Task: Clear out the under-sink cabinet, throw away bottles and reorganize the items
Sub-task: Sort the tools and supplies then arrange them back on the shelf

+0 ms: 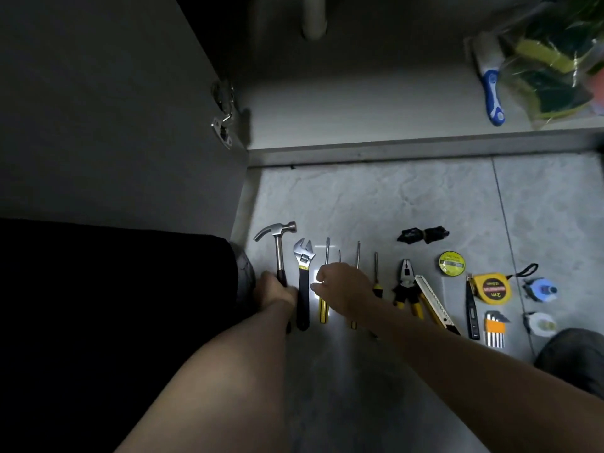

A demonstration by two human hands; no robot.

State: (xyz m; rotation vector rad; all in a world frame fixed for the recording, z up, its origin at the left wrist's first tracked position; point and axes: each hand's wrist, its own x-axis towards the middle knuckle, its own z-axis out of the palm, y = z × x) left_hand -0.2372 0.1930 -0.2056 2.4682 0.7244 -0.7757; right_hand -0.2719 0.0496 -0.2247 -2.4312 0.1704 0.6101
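Right hand [343,289] over half-hidden screwdrivers [323,308]

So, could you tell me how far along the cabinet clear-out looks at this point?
Mostly emptied: the cabinet floor holds only a brush and a bagged sponge pack. Tools lie in a row on the tile. In hand: the left hand grips the hammer; the right hand hovers over the screwdrivers. Putting items back remains.
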